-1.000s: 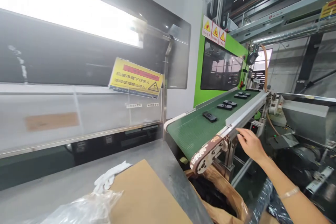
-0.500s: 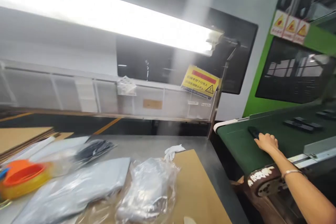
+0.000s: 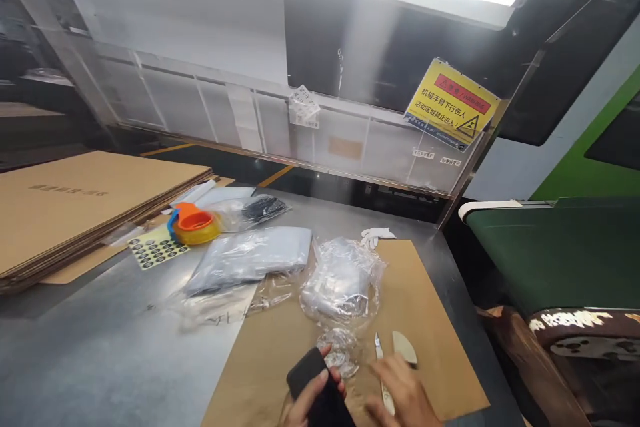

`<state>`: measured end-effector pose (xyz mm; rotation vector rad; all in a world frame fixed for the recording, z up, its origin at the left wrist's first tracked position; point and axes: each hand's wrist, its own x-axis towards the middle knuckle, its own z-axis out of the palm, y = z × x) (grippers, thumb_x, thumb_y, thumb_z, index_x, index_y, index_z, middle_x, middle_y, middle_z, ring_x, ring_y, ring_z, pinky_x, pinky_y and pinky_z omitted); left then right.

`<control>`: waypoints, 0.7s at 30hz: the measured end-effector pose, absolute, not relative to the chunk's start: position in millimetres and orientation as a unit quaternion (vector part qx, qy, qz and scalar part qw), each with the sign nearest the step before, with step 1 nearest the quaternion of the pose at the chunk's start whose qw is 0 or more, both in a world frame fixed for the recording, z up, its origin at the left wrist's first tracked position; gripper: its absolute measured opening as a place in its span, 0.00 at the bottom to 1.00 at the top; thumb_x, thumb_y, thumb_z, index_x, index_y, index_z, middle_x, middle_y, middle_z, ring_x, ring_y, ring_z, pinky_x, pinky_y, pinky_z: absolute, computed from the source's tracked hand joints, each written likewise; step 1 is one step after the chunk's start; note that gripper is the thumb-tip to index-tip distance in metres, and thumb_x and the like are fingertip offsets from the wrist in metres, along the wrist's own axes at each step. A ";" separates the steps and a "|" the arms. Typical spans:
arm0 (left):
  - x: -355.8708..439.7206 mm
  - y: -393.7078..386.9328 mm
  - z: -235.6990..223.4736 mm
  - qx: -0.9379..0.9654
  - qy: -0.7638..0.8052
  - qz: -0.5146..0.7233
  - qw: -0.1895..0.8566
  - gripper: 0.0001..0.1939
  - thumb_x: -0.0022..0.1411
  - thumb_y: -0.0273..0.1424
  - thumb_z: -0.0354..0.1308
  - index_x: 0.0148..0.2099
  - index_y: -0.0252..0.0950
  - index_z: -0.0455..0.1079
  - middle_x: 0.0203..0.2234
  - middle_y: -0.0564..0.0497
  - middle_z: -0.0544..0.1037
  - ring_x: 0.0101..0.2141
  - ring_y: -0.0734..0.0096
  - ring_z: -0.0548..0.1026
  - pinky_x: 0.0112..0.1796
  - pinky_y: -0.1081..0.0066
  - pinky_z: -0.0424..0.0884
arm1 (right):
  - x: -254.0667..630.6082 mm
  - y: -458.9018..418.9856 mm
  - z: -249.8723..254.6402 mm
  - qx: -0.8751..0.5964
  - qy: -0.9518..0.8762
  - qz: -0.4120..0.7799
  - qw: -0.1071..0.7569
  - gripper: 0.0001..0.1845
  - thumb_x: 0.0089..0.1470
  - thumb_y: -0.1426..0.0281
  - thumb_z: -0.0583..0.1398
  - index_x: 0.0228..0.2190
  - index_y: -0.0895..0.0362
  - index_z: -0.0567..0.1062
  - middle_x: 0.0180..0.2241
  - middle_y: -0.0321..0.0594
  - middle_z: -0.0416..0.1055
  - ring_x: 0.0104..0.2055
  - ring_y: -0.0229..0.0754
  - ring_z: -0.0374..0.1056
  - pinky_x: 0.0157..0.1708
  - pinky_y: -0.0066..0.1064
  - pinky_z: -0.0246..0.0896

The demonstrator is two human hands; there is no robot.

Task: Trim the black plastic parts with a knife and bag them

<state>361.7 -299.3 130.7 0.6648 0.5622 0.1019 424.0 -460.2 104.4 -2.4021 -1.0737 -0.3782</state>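
A black part (image 3: 320, 390) sits gripped in my left hand (image 3: 313, 393), my right (image 3: 400, 390) loosely open over a knife (image 3: 384, 373), plastic bags (image 3: 343, 280) beyond both on cardboard (image 3: 425, 307)

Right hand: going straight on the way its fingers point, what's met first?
Right hand would probably meet the knife on the cardboard sheet; hand height is unclear, so it may pass above.
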 end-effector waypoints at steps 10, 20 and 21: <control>310.9 -264.6 123.3 0.647 0.067 0.119 0.750 0.19 0.50 0.37 0.61 0.44 0.35 0.73 0.25 0.46 0.75 0.27 0.66 0.70 0.32 0.68 0.65 | 467.2 -488.4 102.7 -0.921 -0.290 -0.080 0.249 0.18 0.56 0.63 0.53 0.46 0.57 0.70 0.37 0.46 0.68 0.40 0.47 0.68 0.38 0.37 0.67; 316.1 -259.1 149.8 0.766 -0.077 0.043 0.637 0.03 0.48 0.30 0.59 0.27 0.35 0.70 0.21 0.48 0.70 0.24 0.67 0.65 0.27 0.70 0.61 | 385.7 -413.2 185.1 -0.716 -0.604 -0.047 0.348 0.28 0.60 0.59 0.46 0.59 0.54 0.53 0.38 0.48 0.62 0.37 0.45 0.61 0.34 0.38 0.64; 314.6 -259.3 150.6 0.776 -0.081 0.036 0.625 0.03 0.49 0.30 0.58 0.27 0.35 0.69 0.20 0.48 0.69 0.24 0.67 0.65 0.27 0.70 0.60 | 385.2 -414.1 180.3 -0.720 -0.596 -0.042 0.353 0.27 0.60 0.60 0.46 0.59 0.54 0.53 0.39 0.48 0.62 0.37 0.45 0.60 0.34 0.38 0.64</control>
